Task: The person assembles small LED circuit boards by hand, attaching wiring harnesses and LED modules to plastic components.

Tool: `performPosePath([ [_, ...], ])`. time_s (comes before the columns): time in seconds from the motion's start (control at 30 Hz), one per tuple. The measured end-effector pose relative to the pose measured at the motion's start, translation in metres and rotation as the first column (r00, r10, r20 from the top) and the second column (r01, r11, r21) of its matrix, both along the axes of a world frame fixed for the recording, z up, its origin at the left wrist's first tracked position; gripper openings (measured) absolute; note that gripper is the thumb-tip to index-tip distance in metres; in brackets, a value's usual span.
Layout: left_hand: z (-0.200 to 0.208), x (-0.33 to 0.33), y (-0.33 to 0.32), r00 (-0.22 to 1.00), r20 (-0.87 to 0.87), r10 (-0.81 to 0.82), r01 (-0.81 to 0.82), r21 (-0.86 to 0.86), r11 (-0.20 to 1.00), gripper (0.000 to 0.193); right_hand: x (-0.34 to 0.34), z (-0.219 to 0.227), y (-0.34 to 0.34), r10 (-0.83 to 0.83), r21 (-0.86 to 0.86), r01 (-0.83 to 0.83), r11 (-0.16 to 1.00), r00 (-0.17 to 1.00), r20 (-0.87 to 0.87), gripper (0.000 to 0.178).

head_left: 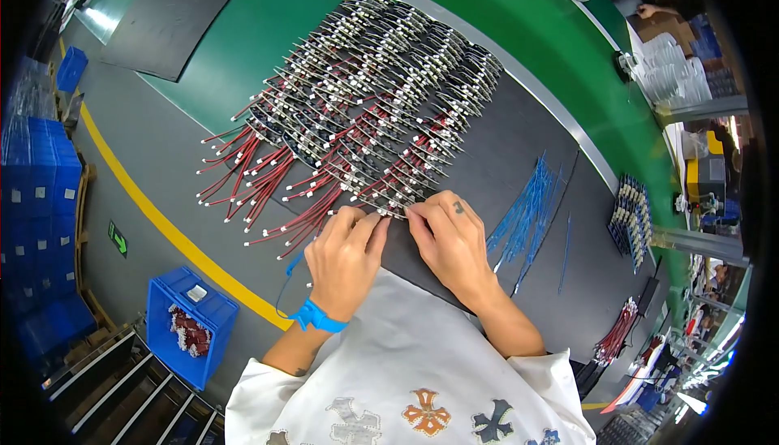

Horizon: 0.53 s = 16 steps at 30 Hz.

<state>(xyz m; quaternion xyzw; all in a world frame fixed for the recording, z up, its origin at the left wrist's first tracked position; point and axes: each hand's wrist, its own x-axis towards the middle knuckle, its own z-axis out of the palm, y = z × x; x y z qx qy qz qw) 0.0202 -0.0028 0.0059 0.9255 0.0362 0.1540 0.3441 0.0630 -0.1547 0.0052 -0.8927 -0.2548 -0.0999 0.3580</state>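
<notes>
Rows of narrow circuit boards [365, 88] with white connectors and red-and-black wires lie close together on the black mat. At the near end of these rows, my left hand [347, 254] and my right hand [449, 238] pinch a narrow circuit board [395, 213] between thumbs and fingertips, one hand on each side. Its ends are partly hidden by my fingers. A blue wrist strap [318, 317] with a cord is around my left wrist. Loose red wire leads [243, 169] with white plugs hang out toward the left edge of the mat.
Blue cable ties [526, 214] lie on the mat right of my right hand. Farther right are stacked boards [630, 216] and a bundle of red wires [618, 331]. A blue bin [192, 327] with red wire parts stands lower left, near a metal rack [134, 388].
</notes>
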Motion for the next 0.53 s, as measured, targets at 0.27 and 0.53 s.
performPosePath([
  [0.27,0.0,-0.003,0.014,0.999,-0.042,-0.021,0.023,0.049,0.999,0.016,-0.002,0.021,-0.048,-0.356,0.104,0.354,0.929,0.934,0.002,0.015],
  [0.53,0.029,-0.034,0.016,0.967,-0.051,-0.25,0.229,-0.261,0.938,0.019,-0.051,0.008,-0.161,-0.844,-0.347,0.793,0.5,0.537,0.01,0.046],
])
